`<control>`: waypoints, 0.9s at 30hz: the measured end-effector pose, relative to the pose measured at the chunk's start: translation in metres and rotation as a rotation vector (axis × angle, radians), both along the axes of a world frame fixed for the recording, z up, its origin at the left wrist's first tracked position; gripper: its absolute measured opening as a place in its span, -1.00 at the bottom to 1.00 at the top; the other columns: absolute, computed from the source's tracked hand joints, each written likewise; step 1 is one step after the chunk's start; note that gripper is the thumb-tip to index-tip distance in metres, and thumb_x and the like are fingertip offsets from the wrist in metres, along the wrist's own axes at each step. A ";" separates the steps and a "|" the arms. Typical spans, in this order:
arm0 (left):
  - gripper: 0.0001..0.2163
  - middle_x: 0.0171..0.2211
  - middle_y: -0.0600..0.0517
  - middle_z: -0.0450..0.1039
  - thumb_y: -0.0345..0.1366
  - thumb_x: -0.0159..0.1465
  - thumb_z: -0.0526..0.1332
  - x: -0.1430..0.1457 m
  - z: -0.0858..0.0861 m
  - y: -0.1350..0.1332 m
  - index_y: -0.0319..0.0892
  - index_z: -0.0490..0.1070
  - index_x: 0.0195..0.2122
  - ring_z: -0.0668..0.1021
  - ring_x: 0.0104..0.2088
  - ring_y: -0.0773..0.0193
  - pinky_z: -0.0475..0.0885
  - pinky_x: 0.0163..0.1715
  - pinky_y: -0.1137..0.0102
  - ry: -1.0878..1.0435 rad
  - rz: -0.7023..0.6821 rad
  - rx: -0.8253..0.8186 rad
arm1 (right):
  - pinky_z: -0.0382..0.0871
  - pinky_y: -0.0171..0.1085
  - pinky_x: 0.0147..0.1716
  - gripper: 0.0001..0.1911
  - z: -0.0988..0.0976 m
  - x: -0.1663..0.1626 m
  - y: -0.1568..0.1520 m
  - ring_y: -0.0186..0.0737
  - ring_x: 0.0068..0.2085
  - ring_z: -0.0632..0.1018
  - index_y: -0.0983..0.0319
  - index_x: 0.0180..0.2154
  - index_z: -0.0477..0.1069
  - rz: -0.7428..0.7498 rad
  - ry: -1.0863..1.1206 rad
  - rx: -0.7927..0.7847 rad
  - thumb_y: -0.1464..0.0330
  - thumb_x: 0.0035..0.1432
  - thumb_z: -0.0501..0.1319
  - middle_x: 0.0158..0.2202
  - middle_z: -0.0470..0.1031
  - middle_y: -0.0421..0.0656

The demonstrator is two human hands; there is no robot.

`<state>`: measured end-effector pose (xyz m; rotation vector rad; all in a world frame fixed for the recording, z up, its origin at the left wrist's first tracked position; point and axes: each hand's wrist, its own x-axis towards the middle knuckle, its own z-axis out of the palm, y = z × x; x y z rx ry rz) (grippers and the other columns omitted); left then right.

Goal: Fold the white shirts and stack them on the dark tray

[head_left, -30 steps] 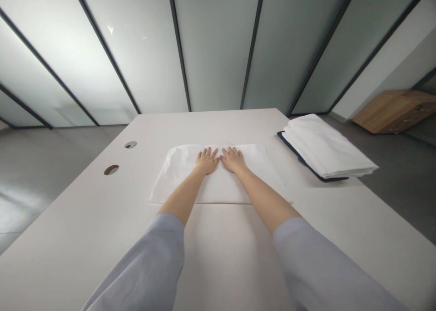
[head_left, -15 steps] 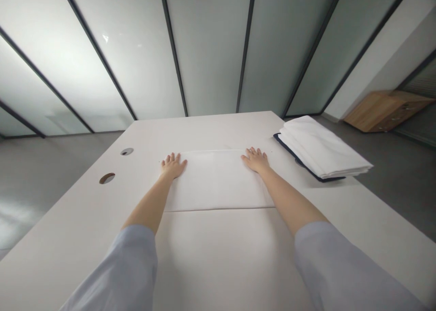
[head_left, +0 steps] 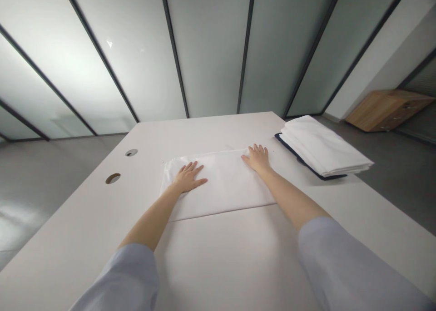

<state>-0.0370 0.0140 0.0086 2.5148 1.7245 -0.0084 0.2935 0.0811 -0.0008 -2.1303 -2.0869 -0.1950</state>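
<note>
A folded white cloth (head_left: pixel 225 179) lies flat on the white table (head_left: pixel 221 261), its front edge slanting slightly up to the right. My left hand (head_left: pixel 188 176) rests on the left half of this cloth, palm down with fingers spread. At the far right corner, my right hand (head_left: pixel 258 158) presses on the cloth, also flat and with its fingers apart. Small wrinkles show at the cloth's far left corner. Part of its right side is hidden by my right forearm.
To the right, a stack of folded white cloth (head_left: pixel 323 145) sits on a dark blue piece (head_left: pixel 303 163) near the table's edge. Two round holes (head_left: pixel 113 178) are set in the table's left side. Frosted glass panels (head_left: pixel 211 52) stand behind; a wooden cabinet (head_left: pixel 384 111) is at the far right.
My left hand has moved from the cloth's far left corner inward and nearer to me. The cloth has turned a little, its left front edge now closer. My right hand stays nearly in place.
</note>
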 end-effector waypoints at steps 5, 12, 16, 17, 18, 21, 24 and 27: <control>-0.28 0.40 -0.08 -0.11 0.28 0.25 -0.12 0.012 -0.002 0.008 0.03 0.03 0.36 0.05 0.36 -0.04 0.00 0.28 0.07 0.013 0.168 0.019 | -0.22 0.06 0.27 -0.44 0.018 -0.026 -0.023 0.08 0.32 0.09 0.28 0.25 0.19 0.114 0.018 0.087 0.20 0.27 0.02 0.33 0.13 0.06; -0.20 0.24 -0.46 0.17 0.21 0.27 -0.13 0.062 0.020 0.024 -0.35 0.10 0.32 0.32 0.19 -0.33 0.34 -0.02 -0.02 0.143 0.546 -0.061 | -0.01 -0.07 0.21 -0.52 0.015 -0.051 -0.067 -0.01 0.17 0.32 0.23 0.15 0.33 0.310 0.122 0.046 0.19 0.29 0.00 0.16 0.37 0.01; -0.34 0.02 -0.36 0.47 0.16 0.28 -0.06 0.083 0.037 0.014 -0.32 0.42 0.09 0.49 0.03 -0.20 0.39 -0.07 0.08 0.200 0.343 -0.150 | 0.17 -0.08 0.09 -0.57 0.008 -0.041 -0.062 -0.02 0.11 0.39 0.19 0.07 0.41 0.172 0.158 -0.063 0.18 0.30 -0.01 0.13 0.40 -0.01; -0.38 -0.01 -0.32 0.49 0.14 0.29 -0.05 0.085 0.040 0.008 -0.28 0.45 0.04 0.51 0.02 -0.17 0.39 -0.07 0.09 0.213 0.292 -0.142 | 0.20 -0.10 0.07 -0.58 0.008 -0.036 -0.057 -0.03 0.10 0.40 0.19 0.05 0.42 0.154 0.167 -0.083 0.20 0.30 -0.01 0.13 0.40 -0.01; -0.42 -0.02 -0.30 0.50 0.12 0.29 -0.04 0.086 0.043 0.003 -0.26 0.46 0.02 0.52 0.01 -0.15 0.39 -0.07 0.10 0.224 0.256 -0.130 | 0.22 -0.12 0.06 -0.60 0.008 -0.032 -0.051 -0.04 0.09 0.42 0.19 0.03 0.43 0.146 0.176 -0.098 0.22 0.29 -0.01 0.12 0.41 -0.01; -0.45 -0.06 -0.27 0.52 0.11 0.26 0.03 0.085 0.050 -0.010 -0.23 0.44 0.01 0.54 -0.01 -0.09 0.40 -0.08 0.16 0.214 0.214 -0.115 | 0.23 -0.20 0.05 -0.65 0.007 -0.019 -0.036 -0.10 0.07 0.44 0.21 -0.01 0.45 0.179 0.218 -0.101 0.29 0.28 0.02 0.08 0.44 -0.03; -0.44 -0.09 -0.22 0.53 0.19 0.22 0.04 0.076 0.054 -0.010 -0.18 0.44 -0.04 0.54 -0.03 -0.04 0.40 -0.10 0.22 0.153 0.206 -0.154 | 0.20 -0.26 0.08 -0.67 0.000 -0.010 -0.028 -0.17 0.08 0.43 0.23 -0.01 0.44 0.226 0.300 -0.042 0.34 0.27 0.03 0.06 0.45 -0.06; -0.44 -0.08 -0.19 0.52 0.17 0.24 0.01 0.060 0.047 0.001 -0.16 0.35 0.06 0.55 -0.06 0.00 0.40 -0.12 0.24 0.028 0.330 -0.077 | 0.21 -0.25 0.07 -0.65 -0.009 -0.007 -0.027 -0.16 0.07 0.43 0.22 0.01 0.43 0.162 0.364 0.031 0.33 0.24 0.07 0.06 0.43 -0.05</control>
